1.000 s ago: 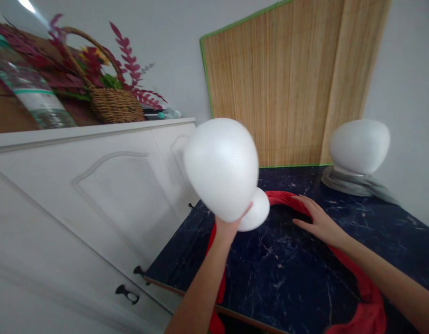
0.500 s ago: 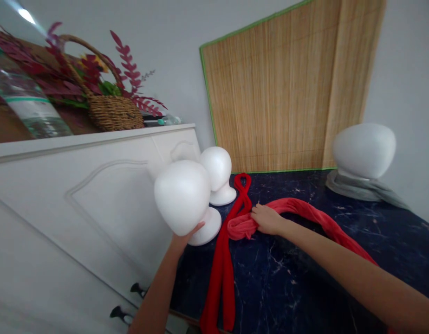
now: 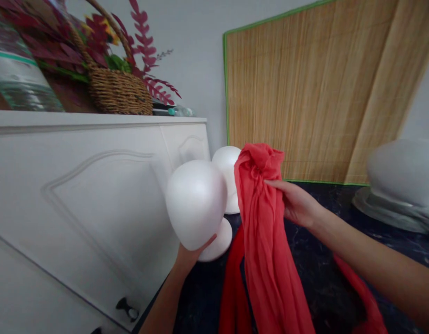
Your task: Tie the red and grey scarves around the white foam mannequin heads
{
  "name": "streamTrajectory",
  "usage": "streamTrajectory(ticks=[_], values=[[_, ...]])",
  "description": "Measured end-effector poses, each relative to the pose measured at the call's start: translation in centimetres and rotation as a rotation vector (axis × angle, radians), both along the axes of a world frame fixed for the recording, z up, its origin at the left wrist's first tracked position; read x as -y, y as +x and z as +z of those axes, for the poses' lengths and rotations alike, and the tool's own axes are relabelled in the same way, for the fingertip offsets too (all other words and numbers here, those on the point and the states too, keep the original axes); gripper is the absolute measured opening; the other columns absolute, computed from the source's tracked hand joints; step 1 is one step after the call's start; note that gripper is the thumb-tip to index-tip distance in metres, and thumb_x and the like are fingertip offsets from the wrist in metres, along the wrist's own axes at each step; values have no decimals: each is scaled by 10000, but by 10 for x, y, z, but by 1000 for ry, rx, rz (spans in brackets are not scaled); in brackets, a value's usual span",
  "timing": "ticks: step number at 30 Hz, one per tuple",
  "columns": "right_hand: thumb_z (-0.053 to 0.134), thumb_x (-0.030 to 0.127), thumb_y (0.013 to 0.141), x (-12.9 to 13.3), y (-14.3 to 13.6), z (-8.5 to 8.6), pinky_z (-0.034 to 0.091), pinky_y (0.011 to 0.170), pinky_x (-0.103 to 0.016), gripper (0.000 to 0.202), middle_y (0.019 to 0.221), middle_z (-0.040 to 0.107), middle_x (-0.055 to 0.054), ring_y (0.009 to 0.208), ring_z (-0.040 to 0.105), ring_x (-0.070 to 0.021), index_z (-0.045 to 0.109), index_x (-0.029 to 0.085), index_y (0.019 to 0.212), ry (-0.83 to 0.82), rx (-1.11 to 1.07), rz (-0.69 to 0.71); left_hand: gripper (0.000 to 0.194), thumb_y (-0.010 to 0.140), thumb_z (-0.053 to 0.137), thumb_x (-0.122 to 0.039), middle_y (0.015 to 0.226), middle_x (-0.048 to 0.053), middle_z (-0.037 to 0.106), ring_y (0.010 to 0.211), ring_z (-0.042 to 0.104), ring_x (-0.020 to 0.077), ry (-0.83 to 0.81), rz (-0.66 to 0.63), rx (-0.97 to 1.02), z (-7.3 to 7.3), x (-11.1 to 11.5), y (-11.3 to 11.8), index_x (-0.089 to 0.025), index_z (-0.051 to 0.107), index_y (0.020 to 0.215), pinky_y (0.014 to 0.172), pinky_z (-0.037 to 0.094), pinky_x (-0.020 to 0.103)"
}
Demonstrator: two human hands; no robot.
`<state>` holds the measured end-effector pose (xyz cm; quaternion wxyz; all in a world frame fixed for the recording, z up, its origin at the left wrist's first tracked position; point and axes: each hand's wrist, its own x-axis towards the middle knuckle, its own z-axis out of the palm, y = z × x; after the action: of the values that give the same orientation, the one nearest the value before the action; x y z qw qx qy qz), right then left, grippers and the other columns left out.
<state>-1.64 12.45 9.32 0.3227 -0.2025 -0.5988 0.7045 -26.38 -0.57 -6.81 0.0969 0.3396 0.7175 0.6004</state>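
My left hand (image 3: 193, 255) is wrapped round the neck of a white mannequin head (image 3: 197, 204), whose round base shows behind my fingers. In my right hand (image 3: 298, 202) a coral-red scarf (image 3: 270, 241) is pinched near its gathered top; its folds hang down towards the table's front. Part of the same coloured cloth lies under my right forearm. A brighter red scarf (image 3: 233, 287) lies on the dark table between the held head and the hanging cloth. Behind stands a second white mannequin head (image 3: 225, 160), partly covered by the first one and by the scarf.
White cabinets (image 3: 106, 222) run along the left, with a wicker basket (image 3: 120, 90) of artificial flowers and a plastic bottle (image 3: 22, 79) on top. A bamboo mat (image 3: 305, 102) hangs behind the dark marbled table (image 3: 326, 273). Another white head (image 3: 406, 171) with grey cloth (image 3: 385, 215) stands right.
My right hand has lifted the coral scarf off the table, so it now hangs in front of the rear head. My left hand still grips the head. The view has shifted left.
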Motion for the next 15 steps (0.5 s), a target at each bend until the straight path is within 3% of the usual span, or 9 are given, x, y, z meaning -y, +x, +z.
streamTrajectory(ticks=[4, 6, 8, 11, 15], values=[[498, 329, 912, -94, -40, 4, 532, 856, -275, 278, 1090, 683, -83, 971, 652, -167, 612, 131, 1070, 69, 107, -377, 764, 515, 860, -429, 1256, 125, 637, 1266, 527, 341, -65, -13, -7, 3, 1, 2, -194, 561, 1177, 1120, 407, 523], [489, 402, 944, -132, -49, -9, 514, 861, -281, 354, 1112, 656, -101, 972, 630, -163, 589, 105, 1110, 64, 179, -502, 741, 522, 856, -431, 1241, 114, 646, 1252, 537, 338, -76, -17, -16, 4, 1, 2, -199, 570, 1165, 1113, 417, 515], [490, 474, 953, -156, -48, -33, 513, 861, -331, 412, 1132, 623, -103, 969, 613, -172, 577, 119, 1142, 42, 259, -588, 726, 520, 856, -422, 1234, 105, 648, 1254, 534, 341, -70, -12, -31, 4, 1, 2, -206, 578, 1154, 1123, 401, 520], [512, 478, 951, -163, -34, -81, 522, 851, -391, 400, 1145, 595, -89, 980, 602, -189, 571, 148, 1168, 19, 357, -630, 748, 512, 859, -426, 1237, 117, 639, 1280, 509, 344, -69, -13, -46, 3, 1, 2, -199, 574, 1166, 1154, 353, 515], [597, 348, 890, -135, 4, -137, 496, 953, -432, 265, 1139, 619, -99, 1057, 598, -219, 595, 157, 1074, 46, 391, -569, 876, 519, 869, -426, 1314, 114, 586, 1317, 474, 318, -59, -6, -64, 3, 2, 3, -219, 494, 1283, 1177, 323, 479]])
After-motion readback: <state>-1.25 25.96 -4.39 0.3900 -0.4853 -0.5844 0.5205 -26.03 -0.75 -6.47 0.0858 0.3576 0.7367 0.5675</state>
